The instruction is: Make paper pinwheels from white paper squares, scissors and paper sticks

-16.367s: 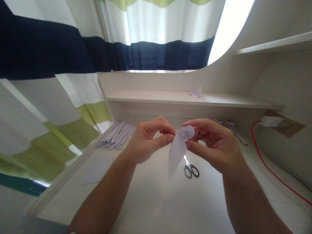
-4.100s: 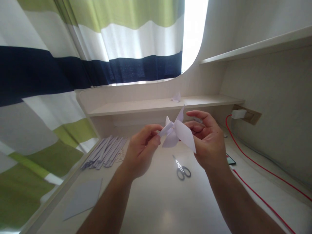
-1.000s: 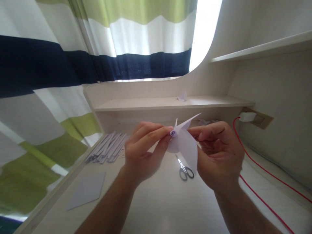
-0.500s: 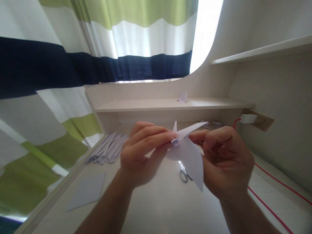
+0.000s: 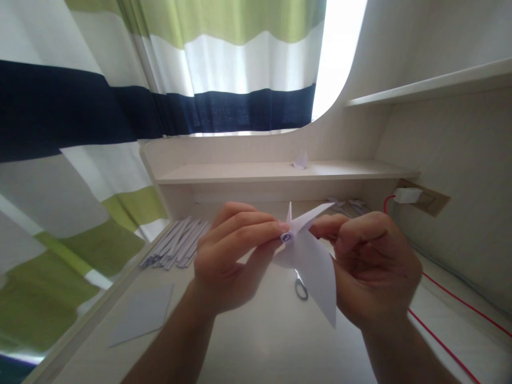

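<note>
In front of me, a folded white paper pinwheel is held up over the desk, its pointed blades spreading up, right and down. At its centre is a small rolled paper end. My left hand pinches the pinwheel by this roll between thumb and fingertips. My right hand is curled at the right side, its thumb against the lower blade and its index fingertip partly hidden behind the paper. Below, partly covered by the lower blade, scissors with a grey handle lie on the desk.
Several rolled paper sticks lie at the left, with a stack of white paper nearer me. A shelf at the back bears a small folded paper piece. Paper scraps and a red cable are at the right.
The pinwheel has tilted and shifted slightly down, now covering more of the scissors. My right hand has moved a little right and down; my left hand keeps its pinch.
</note>
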Action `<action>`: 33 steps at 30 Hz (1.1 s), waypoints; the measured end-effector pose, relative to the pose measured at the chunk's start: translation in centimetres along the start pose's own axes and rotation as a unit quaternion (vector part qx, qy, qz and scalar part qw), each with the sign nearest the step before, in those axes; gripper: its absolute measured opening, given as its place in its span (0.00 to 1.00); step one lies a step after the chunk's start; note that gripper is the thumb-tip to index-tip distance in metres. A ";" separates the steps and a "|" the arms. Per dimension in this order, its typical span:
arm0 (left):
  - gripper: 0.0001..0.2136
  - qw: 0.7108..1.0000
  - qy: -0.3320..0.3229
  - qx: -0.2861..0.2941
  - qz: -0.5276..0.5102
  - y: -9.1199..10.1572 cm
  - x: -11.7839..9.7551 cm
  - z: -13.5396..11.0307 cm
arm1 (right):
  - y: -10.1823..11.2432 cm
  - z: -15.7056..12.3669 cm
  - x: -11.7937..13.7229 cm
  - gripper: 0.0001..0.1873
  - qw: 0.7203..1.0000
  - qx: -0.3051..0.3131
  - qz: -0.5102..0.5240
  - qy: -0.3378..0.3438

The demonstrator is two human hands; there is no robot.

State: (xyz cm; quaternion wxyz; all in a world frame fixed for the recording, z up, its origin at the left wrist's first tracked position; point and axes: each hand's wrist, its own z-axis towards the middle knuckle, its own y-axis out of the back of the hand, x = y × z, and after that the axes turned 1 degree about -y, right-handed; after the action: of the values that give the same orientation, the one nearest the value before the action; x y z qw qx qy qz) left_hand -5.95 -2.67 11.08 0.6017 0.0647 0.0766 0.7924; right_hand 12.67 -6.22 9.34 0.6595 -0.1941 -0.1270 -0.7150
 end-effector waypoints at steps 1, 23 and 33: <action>0.12 1.000 0.000 0.004 0.004 0.0 -0.1 0.0 | 0.0 0.0 0.0 0.18 1.000 0.000 0.001 -0.003; 0.14 0.997 -0.046 -0.011 0.061 -0.4 -0.4 -0.1 | -0.4 -0.2 0.2 0.18 0.998 -0.040 -0.012 -0.041; 0.10 0.997 -0.012 0.005 0.082 -1.3 -0.4 -0.4 | -0.8 -0.5 -0.1 0.21 0.996 -0.051 -0.009 -0.079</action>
State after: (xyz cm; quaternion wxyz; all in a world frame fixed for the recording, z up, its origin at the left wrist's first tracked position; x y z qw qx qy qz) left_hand -4.73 -2.70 10.46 0.5356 0.0834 0.0674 0.8376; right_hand 11.78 -6.22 8.92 0.6300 -0.2824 -0.1438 -0.7090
